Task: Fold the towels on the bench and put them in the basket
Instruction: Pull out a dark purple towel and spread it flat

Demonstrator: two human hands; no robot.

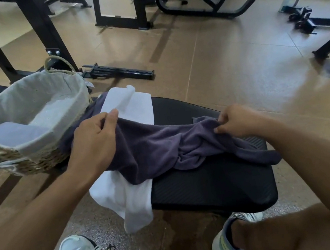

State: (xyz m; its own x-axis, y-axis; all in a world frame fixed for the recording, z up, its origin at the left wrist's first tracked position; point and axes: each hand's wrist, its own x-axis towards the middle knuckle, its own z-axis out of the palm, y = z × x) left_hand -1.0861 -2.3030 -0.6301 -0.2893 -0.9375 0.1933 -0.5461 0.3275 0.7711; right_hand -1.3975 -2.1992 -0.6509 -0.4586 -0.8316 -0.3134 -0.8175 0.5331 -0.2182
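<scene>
White towel [126, 199] hangs off bench [223, 189] near-left edge. On bench: purple towel [163, 146], crumpled; left hand [91, 140] and right hand [238, 121] each pinch an end. Basket [30, 115] left of bench, one folded towel [15, 132] inside.

1 purple towel [158, 145], 2 white towels [126, 199], 1 basket [27, 98], 1 bench [223, 189], 2 hands [93, 139]

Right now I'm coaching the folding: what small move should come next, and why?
Probably pull the hands apart to stretch the purple towel flat. The left hand and right hand each pinch it, yet it lies bunched on the bench, over the white towel.
</scene>
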